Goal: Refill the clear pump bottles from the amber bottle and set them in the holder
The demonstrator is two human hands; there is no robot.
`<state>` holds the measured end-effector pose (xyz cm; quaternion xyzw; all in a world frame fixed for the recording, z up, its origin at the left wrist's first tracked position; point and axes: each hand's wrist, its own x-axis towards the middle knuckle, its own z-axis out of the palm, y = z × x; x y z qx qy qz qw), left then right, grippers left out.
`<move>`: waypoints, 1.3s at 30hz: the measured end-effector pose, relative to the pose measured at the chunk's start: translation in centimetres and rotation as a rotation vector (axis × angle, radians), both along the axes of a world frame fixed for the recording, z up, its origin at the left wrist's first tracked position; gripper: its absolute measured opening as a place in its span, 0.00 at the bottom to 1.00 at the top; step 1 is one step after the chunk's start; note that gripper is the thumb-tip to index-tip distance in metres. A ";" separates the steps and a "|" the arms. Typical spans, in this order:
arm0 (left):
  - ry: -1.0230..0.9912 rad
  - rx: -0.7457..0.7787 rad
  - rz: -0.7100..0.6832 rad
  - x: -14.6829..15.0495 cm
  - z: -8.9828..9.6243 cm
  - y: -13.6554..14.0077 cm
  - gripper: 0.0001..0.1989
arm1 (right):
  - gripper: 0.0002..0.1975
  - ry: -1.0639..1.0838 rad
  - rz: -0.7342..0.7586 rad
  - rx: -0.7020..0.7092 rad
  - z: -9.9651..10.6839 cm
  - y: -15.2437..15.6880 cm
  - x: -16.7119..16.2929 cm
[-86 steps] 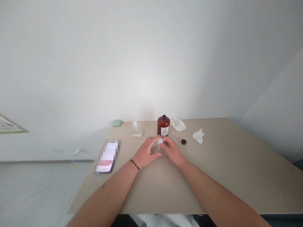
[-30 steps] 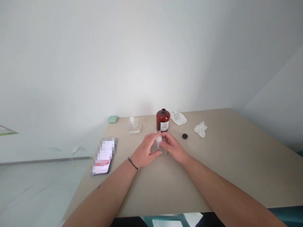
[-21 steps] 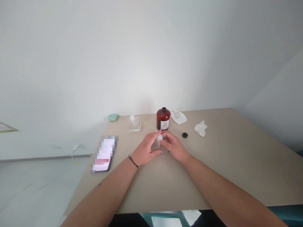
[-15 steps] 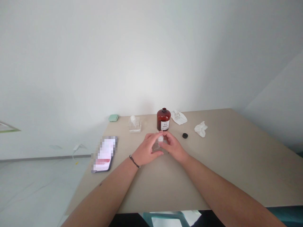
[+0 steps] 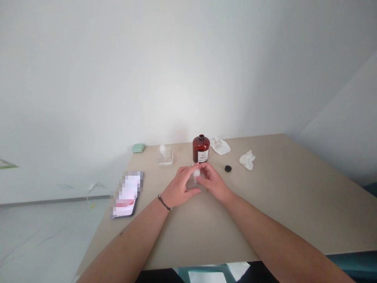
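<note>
A small clear bottle (image 5: 192,183) stands on the table between my hands, partly hidden by the fingers. My left hand (image 5: 178,189) curls round its left side, thumb in front and fingers behind. On top of the bottle is a white translucent cap (image 5: 196,172), which the bent fingers and thumb of my right hand (image 5: 217,184) grip from the right. Just behind them is a brown bottle (image 5: 201,145) with a white label and an uncovered neck. A black cap (image 5: 227,168) lies to the right of my right hand.
A second clear bottle (image 5: 165,157) with a white top stands at the back left, near a green case (image 5: 138,148). Left of my arm lies a phone (image 5: 127,194). Crumpled tissues (image 5: 247,160) are at the right, and a wall runs behind the table (image 5: 294,196).
The whole view has shifted slightly, so things appear a little further left. Both hands keep nearly the same hold on the clear bottle and its cap.
</note>
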<state>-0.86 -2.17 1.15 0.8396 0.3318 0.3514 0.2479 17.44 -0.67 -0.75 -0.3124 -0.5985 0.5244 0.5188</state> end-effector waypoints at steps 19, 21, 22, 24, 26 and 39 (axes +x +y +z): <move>-0.034 0.017 -0.004 -0.1 -0.2 0.0 0.41 | 0.16 -0.010 0.040 -0.009 0.1 0.1 0.2; -0.035 0.015 -0.006 -0.1 -0.1 -0.1 0.41 | 0.14 -0.044 0.043 0.013 0.4 0.0 0.4; -0.036 0.015 -0.007 -0.1 -0.1 -0.1 0.41 | 0.14 -0.059 0.040 0.024 0.4 0.0 0.5; -0.034 0.016 -0.011 -0.1 -0.1 -0.1 0.41 | 0.15 -0.060 0.039 0.026 0.3 0.0 0.5; -0.032 0.019 -0.015 -0.1 -0.2 -0.1 0.41 | 0.16 -0.030 0.035 0.015 0.0 0.2 0.4; -0.020 -0.012 -0.028 0.0 0.1 -0.2 0.43 | 0.16 -0.075 0.024 0.019 0.3 -0.2 0.6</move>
